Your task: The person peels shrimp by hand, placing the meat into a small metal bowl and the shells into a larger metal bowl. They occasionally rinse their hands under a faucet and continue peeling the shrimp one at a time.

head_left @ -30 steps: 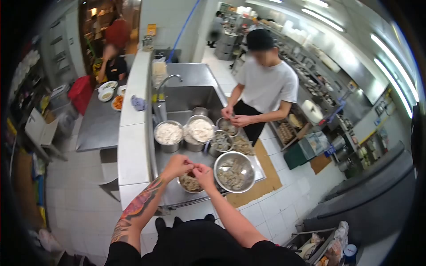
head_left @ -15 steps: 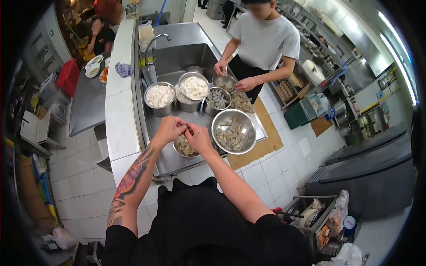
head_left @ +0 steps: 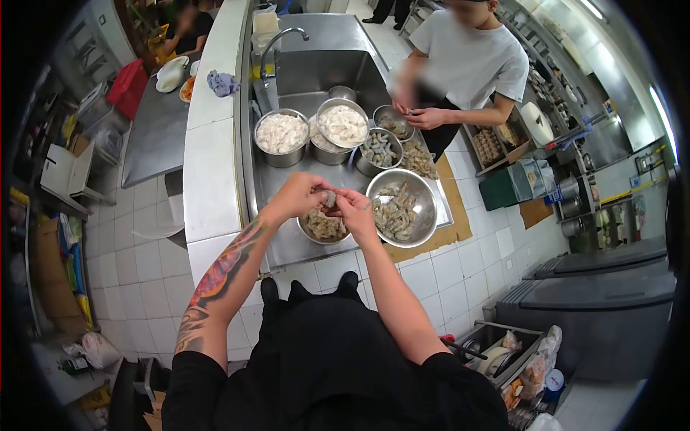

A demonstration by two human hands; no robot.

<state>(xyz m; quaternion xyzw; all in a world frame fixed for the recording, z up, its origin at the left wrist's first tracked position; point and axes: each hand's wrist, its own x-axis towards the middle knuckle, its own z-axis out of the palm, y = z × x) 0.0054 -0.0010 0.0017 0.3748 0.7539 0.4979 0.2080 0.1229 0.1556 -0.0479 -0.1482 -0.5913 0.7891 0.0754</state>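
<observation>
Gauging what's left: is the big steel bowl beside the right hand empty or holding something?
Not empty. The big steel bowl holds a loose layer of pale shrimp over its bottom, well below the rim.

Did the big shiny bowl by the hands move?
No. The big bowl sits just right of the small bowl near the counter edge, as before; only the view shifted.
</observation>
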